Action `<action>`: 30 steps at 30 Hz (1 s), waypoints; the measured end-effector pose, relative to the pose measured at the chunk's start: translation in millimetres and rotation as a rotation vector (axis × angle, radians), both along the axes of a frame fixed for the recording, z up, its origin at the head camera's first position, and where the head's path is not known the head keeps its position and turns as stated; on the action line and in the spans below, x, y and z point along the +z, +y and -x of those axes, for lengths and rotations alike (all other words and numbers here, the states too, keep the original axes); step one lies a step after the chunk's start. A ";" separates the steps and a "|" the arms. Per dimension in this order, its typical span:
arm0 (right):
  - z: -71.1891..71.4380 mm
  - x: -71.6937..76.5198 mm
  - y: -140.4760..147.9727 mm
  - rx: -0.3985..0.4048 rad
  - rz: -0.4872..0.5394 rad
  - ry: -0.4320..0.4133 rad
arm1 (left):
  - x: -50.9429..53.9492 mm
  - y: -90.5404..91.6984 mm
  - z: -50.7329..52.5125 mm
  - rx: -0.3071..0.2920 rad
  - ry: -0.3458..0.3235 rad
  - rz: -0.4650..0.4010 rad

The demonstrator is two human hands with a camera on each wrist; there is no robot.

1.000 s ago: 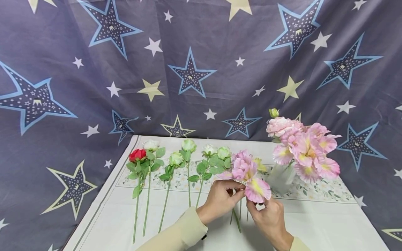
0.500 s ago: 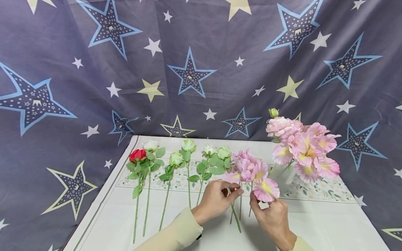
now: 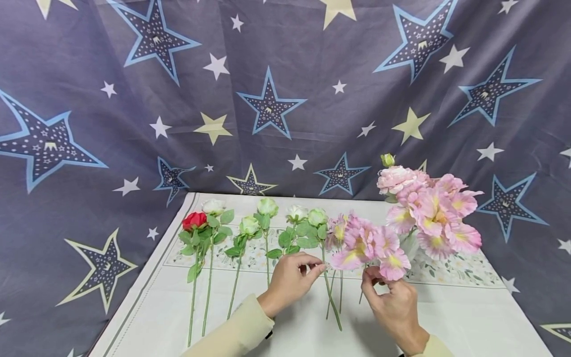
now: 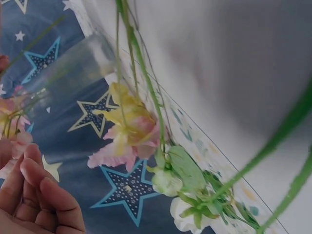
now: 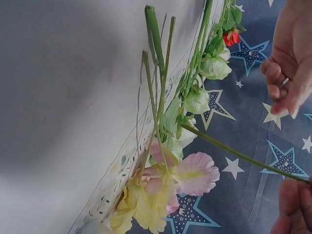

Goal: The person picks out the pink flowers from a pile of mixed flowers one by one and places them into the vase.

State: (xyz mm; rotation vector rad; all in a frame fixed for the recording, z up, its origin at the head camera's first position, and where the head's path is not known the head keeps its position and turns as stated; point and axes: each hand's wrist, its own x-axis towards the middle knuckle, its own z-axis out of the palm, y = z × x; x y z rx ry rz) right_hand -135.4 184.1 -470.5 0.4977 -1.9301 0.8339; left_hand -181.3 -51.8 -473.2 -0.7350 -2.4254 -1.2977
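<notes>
My right hand pinches the thin stem of a pink iris just below its bloom, over the middle right of the table. The stem shows in the right wrist view, running to the fingers. My left hand hovers near the green rose stem, fingers loosely bent and nothing between them. In the left wrist view these left fingers hold nothing. Behind the held iris lie more pink and yellow irises, partly hidden in the head view.
A translucent vase of large pink flowers stands on the right. Left of my hands lie a red rose, a white rose and several pale green roses. A star-patterned cloth hangs behind the table.
My right hand has drawn the pink iris to the right, towards the vase. The left hand has moved away from it, leftwards. The irises lying behind show more now.
</notes>
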 end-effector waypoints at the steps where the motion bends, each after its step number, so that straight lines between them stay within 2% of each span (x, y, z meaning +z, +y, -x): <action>1: 0.2 0.5 0.9 -0.002 -0.001 0.003 | -0.4 -1.9 0.1 0.010 -0.006 0.008; 8: 1.0 2.8 7.5 -0.024 0.001 0.020 | -3.1 -14.2 0.3 0.062 -0.057 0.056; 17: 1.6 7.4 15.5 -0.065 0.024 0.046 | -6.3 -28.4 -1.3 0.138 -0.081 0.110; 22: 1.2 12.2 19.5 -0.126 0.010 0.068 | -10.3 -35.9 -1.3 0.160 -0.067 0.139; 30: 5.8 23.8 32.8 -0.224 0.001 0.168 | -17.4 -43.9 -2.2 0.179 -0.070 0.141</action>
